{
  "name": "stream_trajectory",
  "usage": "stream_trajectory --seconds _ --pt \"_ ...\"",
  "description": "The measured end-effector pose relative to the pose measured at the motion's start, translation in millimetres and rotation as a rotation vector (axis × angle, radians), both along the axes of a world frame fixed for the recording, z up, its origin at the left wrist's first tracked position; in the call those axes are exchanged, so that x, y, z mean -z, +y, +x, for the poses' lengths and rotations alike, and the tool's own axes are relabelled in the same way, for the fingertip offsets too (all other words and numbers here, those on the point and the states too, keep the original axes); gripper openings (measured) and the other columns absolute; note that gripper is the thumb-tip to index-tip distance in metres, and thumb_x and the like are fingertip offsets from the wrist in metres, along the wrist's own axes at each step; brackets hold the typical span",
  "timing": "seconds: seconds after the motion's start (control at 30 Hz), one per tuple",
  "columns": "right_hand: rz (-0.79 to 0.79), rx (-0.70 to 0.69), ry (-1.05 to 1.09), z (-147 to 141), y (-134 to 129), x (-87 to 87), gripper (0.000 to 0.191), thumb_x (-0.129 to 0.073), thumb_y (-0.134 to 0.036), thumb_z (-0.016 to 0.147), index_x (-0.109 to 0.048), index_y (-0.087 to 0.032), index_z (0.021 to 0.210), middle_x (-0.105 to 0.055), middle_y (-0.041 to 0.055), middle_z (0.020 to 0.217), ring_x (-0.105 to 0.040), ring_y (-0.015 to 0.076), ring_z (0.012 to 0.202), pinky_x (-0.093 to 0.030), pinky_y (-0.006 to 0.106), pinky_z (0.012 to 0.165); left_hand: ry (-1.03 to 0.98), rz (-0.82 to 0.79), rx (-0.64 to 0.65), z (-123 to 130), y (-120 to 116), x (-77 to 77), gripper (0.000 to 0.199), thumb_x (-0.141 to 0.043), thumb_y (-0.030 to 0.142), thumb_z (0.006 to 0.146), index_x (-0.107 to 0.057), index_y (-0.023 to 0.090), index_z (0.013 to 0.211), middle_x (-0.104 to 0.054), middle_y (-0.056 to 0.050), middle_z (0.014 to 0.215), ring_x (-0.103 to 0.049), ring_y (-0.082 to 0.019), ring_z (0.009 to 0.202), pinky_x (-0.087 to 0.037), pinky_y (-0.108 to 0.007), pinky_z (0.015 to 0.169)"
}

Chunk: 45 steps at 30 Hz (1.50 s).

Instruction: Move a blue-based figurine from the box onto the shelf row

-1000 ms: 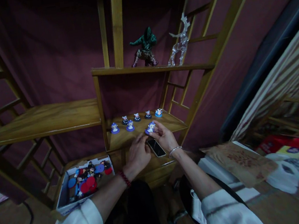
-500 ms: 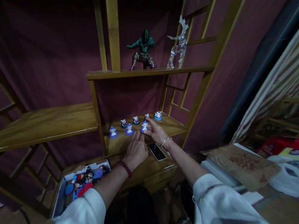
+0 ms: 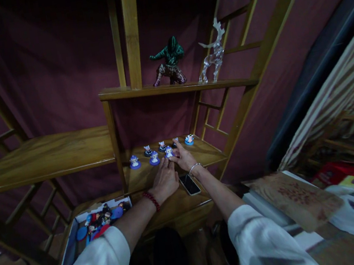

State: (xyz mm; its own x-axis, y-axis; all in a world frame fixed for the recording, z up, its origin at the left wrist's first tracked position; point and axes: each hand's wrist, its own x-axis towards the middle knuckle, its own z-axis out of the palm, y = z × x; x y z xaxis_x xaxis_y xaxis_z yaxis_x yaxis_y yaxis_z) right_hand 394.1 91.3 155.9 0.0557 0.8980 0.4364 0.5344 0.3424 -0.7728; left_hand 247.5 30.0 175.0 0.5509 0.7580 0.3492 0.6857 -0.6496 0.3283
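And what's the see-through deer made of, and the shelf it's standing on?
The deer looks like clear glass or plastic: light shines through it with bright glints. Which one, I can't tell. The shelf looks like wood, golden-brown with grain lines and a smooth, slightly shiny finish.

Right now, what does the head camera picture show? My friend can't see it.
Two hands reach to a row of small blue-based figurines on a low wooden shelf: the right hand touches one figurine, and the left hand rests just below. A phone lies beside them, and a box of toys sits lower left.
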Motion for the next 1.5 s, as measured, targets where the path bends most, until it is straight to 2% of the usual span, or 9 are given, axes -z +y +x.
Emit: stream_trajectory --seconds 0.2,0.37,0.53,0.67,0.87,1.0,1.2,1.5 --pt "0.006 -0.008 0.011 0.0 2.9 -0.5 0.078 -0.063 -0.016 0.066 -0.03 -0.026 0.136 -0.062 -0.0001 0.088 -0.06 0.0145 0.084 -0.047 0.035 0.087 0.003 -0.009 -0.016 4.2 2.5 -2.6 0.045 -0.034 0.019 0.081 -0.044 -0.001 0.12 -0.04 -0.021 0.134 -0.021 -0.023 0.133 -0.021 -0.037 0.11" --pt "-0.015 -0.019 0.016 -1.7 4.7 0.7 0.071 -0.063 -0.013 0.065 -0.039 -0.025 0.131 -0.063 0.0015 0.094 -0.061 0.0139 0.085 -0.048 0.034 0.087 0.017 -0.002 -0.022 7.3 2.5 -2.7 0.043 -0.033 0.019 0.081 -0.046 0.0 0.118 -0.043 -0.021 0.132 -0.02 -0.025 0.133 -0.019 -0.043 0.109" --pt "-0.021 0.035 -0.025 -3.7 2.0 -0.1 0.063 -0.063 -0.011 0.065 -0.047 -0.024 0.125 -0.064 0.0019 0.093 -0.062 0.0147 0.084 -0.049 0.034 0.085 0.034 0.014 -0.019 7.9 2.9 -2.2 0.041 -0.033 0.018 0.081 -0.051 0.001 0.114 -0.046 -0.018 0.13 -0.023 -0.023 0.132 -0.017 -0.037 0.11" --pt "-0.047 0.071 -0.072 -4.2 -0.6 -1.4 0.057 -0.064 -0.012 0.066 -0.051 -0.023 0.121 -0.064 0.0028 0.092 -0.061 0.0158 0.083 -0.05 0.034 0.083 0.019 0.022 -0.007 7.0 3.2 -0.6 0.043 -0.033 0.02 0.082 -0.048 0.001 0.118 -0.044 -0.018 0.131 -0.023 -0.023 0.132 -0.019 -0.038 0.11" --pt "-0.04 0.097 -0.059 -4.6 -1.5 -1.2 0.054 -0.064 -0.013 0.066 -0.054 -0.024 0.118 -0.064 0.0022 0.093 -0.062 0.0156 0.083 -0.05 0.033 0.082 0.018 0.005 0.005 6.8 2.5 -2.1 0.044 -0.032 0.02 0.082 -0.048 0.001 0.118 -0.043 -0.019 0.132 -0.022 -0.025 0.132 -0.017 -0.043 0.11" --pt "-0.023 0.112 -0.068 -4.0 -1.3 0.5 0.051 -0.063 -0.015 0.068 -0.054 -0.023 0.117 -0.065 0.0028 0.092 -0.062 0.0157 0.083 -0.051 0.033 0.082 0.031 0.017 0.01 6.8 3.4 -0.3 0.047 -0.031 0.02 0.082 -0.046 -0.002 0.121 -0.042 -0.021 0.133 -0.023 -0.025 0.132 -0.017 -0.041 0.111" --pt "-0.016 0.136 -0.069 -4.0 -2.0 1.1 0.046 -0.061 -0.016 0.071 -0.055 -0.023 0.116 -0.067 0.0036 0.094 -0.063 0.0163 0.084 -0.05 0.034 0.083 0.021 -0.007 0.0 7.5 3.4 1.7 0.046 -0.031 0.02 0.083 -0.045 0.0 0.123 -0.042 -0.019 0.134 -0.022 -0.025 0.132 -0.018 -0.041 0.11" --pt "-0.03 0.151 -0.091 -3.4 -1.6 1.3 0.043 -0.061 -0.016 0.071 -0.056 -0.021 0.113 -0.067 0.0053 0.095 -0.064 0.0171 0.085 -0.051 0.033 0.083 0.118 -0.063 -0.006 7.0 4.8 -0.4 0.048 -0.03 0.023 0.085 -0.04 -0.002 0.125 -0.035 -0.022 0.137 -0.019 -0.026 0.133 -0.018 -0.041 0.108"
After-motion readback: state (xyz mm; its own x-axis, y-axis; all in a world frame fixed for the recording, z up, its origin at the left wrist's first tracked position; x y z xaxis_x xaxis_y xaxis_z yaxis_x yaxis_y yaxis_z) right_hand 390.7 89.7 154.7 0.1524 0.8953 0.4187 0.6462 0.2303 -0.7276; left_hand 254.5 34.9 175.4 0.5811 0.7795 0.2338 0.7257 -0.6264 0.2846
